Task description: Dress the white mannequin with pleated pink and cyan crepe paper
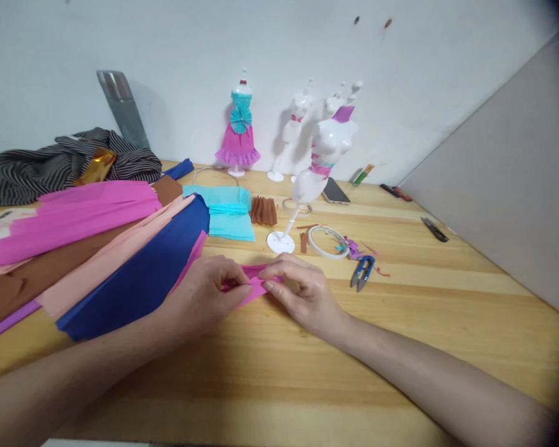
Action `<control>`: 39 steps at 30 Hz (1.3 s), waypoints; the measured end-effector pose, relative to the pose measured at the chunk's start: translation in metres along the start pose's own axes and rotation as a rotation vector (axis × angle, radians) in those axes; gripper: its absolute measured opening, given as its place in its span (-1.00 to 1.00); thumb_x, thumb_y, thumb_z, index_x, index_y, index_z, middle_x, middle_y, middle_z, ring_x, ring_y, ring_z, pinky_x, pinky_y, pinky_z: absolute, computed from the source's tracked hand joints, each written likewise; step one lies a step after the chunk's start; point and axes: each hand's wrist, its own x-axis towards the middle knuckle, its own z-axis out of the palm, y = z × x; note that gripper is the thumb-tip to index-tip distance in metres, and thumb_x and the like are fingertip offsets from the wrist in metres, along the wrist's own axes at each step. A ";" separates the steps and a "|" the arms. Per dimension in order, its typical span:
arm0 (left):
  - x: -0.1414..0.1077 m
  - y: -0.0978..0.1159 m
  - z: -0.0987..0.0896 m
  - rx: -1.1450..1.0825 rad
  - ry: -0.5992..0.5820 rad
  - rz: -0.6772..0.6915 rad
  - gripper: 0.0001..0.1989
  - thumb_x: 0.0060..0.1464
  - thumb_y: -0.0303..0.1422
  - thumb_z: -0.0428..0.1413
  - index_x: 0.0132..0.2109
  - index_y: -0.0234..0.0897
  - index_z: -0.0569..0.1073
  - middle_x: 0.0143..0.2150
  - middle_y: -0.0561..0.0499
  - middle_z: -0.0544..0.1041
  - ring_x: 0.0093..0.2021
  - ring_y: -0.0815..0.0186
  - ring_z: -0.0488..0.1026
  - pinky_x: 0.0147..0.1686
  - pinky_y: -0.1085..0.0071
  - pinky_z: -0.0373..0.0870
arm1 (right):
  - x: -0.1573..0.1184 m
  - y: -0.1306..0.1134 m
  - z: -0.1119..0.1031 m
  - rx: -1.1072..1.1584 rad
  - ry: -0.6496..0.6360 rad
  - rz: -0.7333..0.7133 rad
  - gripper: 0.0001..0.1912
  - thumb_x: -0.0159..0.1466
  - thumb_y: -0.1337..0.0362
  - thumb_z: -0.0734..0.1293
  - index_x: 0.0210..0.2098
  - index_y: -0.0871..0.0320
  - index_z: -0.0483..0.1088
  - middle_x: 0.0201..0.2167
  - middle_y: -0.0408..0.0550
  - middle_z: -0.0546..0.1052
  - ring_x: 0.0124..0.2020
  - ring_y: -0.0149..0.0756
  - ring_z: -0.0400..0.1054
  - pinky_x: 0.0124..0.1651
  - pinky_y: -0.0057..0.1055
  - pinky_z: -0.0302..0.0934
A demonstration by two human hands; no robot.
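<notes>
The narrow strip [255,290] is bright pink, the thread snips [369,267] blue-handled, the bunched fabric [25,169] striped black and white, the worktop [428,316] yellowish.

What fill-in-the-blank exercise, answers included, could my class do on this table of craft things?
1. The left hand and right hand both pinch ____-coloured material.
2. The snips have ____ handles.
3. From the wearer's view, the pleated brown piece lies to the ____ of the turquoise sheets.
4. The skirted mannequin stands to the ____ of the nearest mannequin.

Missing words: pink; blue; right; left.
</notes>
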 end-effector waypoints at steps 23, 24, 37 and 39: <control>-0.006 -0.005 0.009 0.410 0.180 0.463 -0.78 0.13 -0.49 0.05 -0.47 -0.32 0.48 -0.52 0.04 0.48 -0.45 0.36 0.38 -0.46 0.49 0.30 | 0.000 -0.006 0.001 -0.013 -0.013 -0.025 -0.92 0.23 0.41 0.27 -0.37 0.15 0.39 -0.47 -0.08 0.43 -0.40 -0.33 0.31 -0.35 -0.41 0.20; -0.006 -0.005 0.009 0.392 0.170 0.447 -0.78 0.12 -0.50 0.06 -0.47 -0.32 0.48 -0.52 0.03 0.49 -0.45 0.36 0.38 -0.45 0.49 0.30 | 0.001 -0.007 0.001 -0.011 -0.018 -0.035 -0.95 0.22 0.40 0.29 -0.33 0.15 0.39 -0.44 -0.07 0.45 -0.37 -0.31 0.32 -0.33 -0.39 0.21; 0.000 -0.003 0.005 0.020 -0.091 0.025 -0.84 0.05 -0.45 0.09 -0.42 -0.33 0.55 -0.48 0.03 0.55 -0.47 0.38 0.42 -0.48 0.50 0.24 | -0.003 -0.002 0.002 0.013 -0.062 0.098 -0.87 0.24 0.36 0.27 -0.44 0.17 0.38 -0.50 -0.09 0.45 -0.43 -0.36 0.32 -0.36 -0.43 0.20; 0.002 -0.004 0.003 -0.043 -0.118 -0.066 -0.84 0.05 -0.41 0.09 -0.40 -0.32 0.56 -0.46 0.03 0.56 -0.45 0.37 0.43 -0.48 0.50 0.24 | -0.003 -0.002 0.001 0.025 -0.062 0.142 -0.87 0.25 0.35 0.27 -0.45 0.17 0.37 -0.51 -0.11 0.45 -0.45 -0.38 0.32 -0.37 -0.46 0.19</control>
